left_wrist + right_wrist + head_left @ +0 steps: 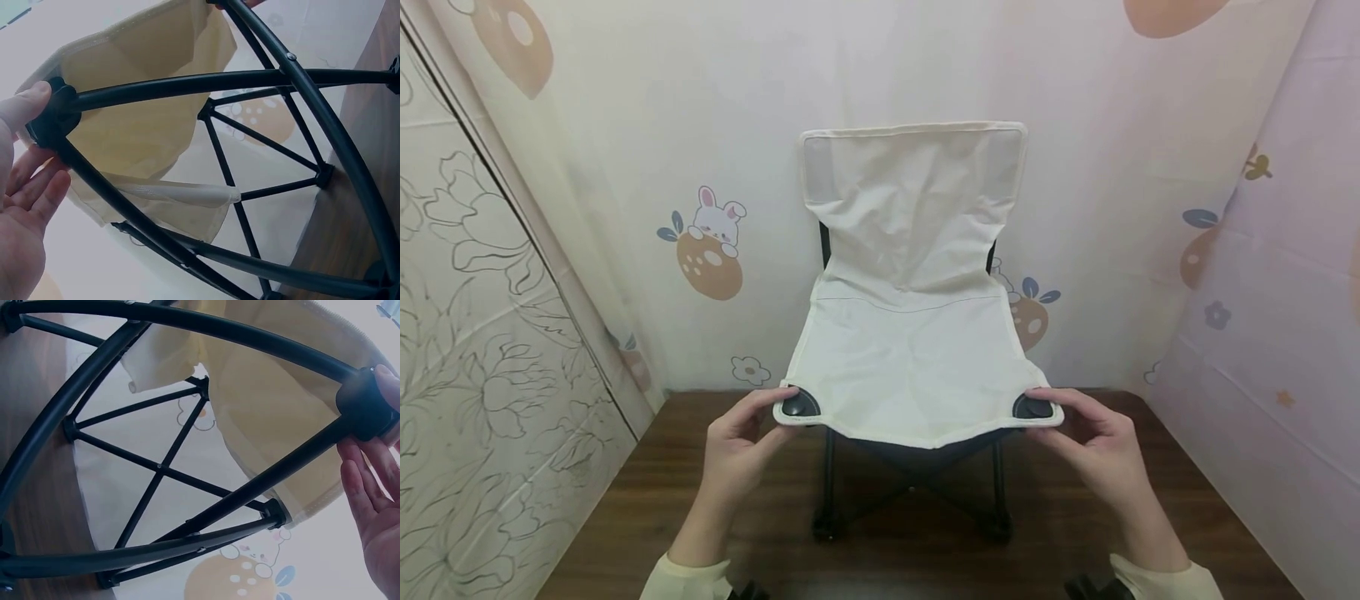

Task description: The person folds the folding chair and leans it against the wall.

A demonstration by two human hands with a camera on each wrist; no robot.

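A folding camping chair (910, 358) with cream fabric stands unfolded, its backrest upright. At the seat's front left corner, my left hand (735, 457) pinches the fabric and frame between thumb and fingers, next to a black corner patch (801, 405). My right hand (1102, 454) grips the front right corner the same way, by the matching patch (1032, 406). From below, the left wrist view shows a black plastic joint (55, 112) held at the left corner. In the right wrist view, a similar joint (365, 403) sits against my right thumb and fingers. Black crossed tubes (159, 465) form the legs.
The chair stands on a dark wooden surface (760, 550). Behind it hangs a pale curtain (625, 108) printed with rabbits and fruit. A flower-patterned panel (482, 350) borders the left side, and another pale printed sheet (1270, 333) borders the right.
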